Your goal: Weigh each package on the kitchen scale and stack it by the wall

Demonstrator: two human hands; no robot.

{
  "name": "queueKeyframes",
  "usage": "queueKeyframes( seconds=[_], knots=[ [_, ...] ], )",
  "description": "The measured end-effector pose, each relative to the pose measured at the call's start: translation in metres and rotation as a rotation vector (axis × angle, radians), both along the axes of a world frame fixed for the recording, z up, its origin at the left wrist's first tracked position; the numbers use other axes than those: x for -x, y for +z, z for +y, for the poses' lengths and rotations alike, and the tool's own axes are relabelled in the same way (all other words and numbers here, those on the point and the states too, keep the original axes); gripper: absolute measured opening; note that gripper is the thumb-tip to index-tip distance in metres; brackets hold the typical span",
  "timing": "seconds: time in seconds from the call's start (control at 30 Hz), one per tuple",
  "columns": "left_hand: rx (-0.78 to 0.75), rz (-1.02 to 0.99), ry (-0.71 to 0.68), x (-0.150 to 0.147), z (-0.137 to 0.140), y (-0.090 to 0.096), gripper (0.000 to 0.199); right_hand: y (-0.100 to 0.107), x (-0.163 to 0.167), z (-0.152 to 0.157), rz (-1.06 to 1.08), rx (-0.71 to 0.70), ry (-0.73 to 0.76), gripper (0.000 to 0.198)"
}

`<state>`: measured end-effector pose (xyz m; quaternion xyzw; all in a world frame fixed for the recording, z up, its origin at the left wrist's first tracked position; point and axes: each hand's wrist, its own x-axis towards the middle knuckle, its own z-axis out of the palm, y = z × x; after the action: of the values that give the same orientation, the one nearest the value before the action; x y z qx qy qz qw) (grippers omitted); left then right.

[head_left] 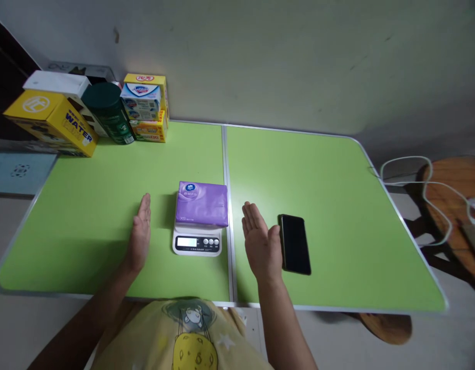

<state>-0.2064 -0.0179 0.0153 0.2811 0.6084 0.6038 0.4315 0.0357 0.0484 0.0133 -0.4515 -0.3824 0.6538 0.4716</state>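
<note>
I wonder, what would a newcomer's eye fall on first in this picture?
Probably the purple tissue pack, resting on a white digital scale near the middle of the green table. The open left hand and right hand flank it, a smartphone lying beside the latter.

A green-topped table (318,169) stood against a scuffed wall (260,61), a wooden stool (445,198) to its right on pale flooring (434,341).

"What can you read?"
"WATER, on the yellow box (54,122) at far left. XS, at the near left corner of the purple pack (202,205)."
"And the pack's blue oval logo (190,187)?"
"Too small to make out."
"The scale (198,243)?"
"Tiny print there, but illegible."
"The green canister (109,115)?"
"Pale marks, too small to read."
</note>
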Motion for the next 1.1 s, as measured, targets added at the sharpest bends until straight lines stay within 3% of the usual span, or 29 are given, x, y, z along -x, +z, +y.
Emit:
queueKeyframes(
  seconds=[0.27,0.43,0.57,0.77,0.93,1.1],
  knots=[
    [0.024,-0.086,-0.185,-0.032,-0.008,0.009,0.089,-0.009,0.027,-0.017,0.017,0.021,0.136,0.073],
    [0.019,-0.163,-0.281,-0.052,-0.009,0.013,0.081,-0.017,0.028,-0.024,-0.049,-0.059,0.153,0.075],
    [-0.028,-0.111,-0.418,-0.074,-0.002,0.014,0.079,-0.008,0.002,-0.019,-0.051,-0.101,0.063,0.075],
    [-0.081,-0.009,-0.593,-0.131,0.021,0.012,0.07,0.002,-0.054,-0.003,-0.064,-0.135,-0.152,0.071],
    [-0.074,0.018,-0.711,-0.167,0.04,0.004,0.078,-0.008,-0.087,0.009,-0.067,-0.088,-0.236,0.076],
    [-0.062,0.065,-0.729,-0.179,0.047,-0.006,0.075,-0.023,-0.1,0.018,-0.01,-0.071,-0.239,0.07]
  ],
)
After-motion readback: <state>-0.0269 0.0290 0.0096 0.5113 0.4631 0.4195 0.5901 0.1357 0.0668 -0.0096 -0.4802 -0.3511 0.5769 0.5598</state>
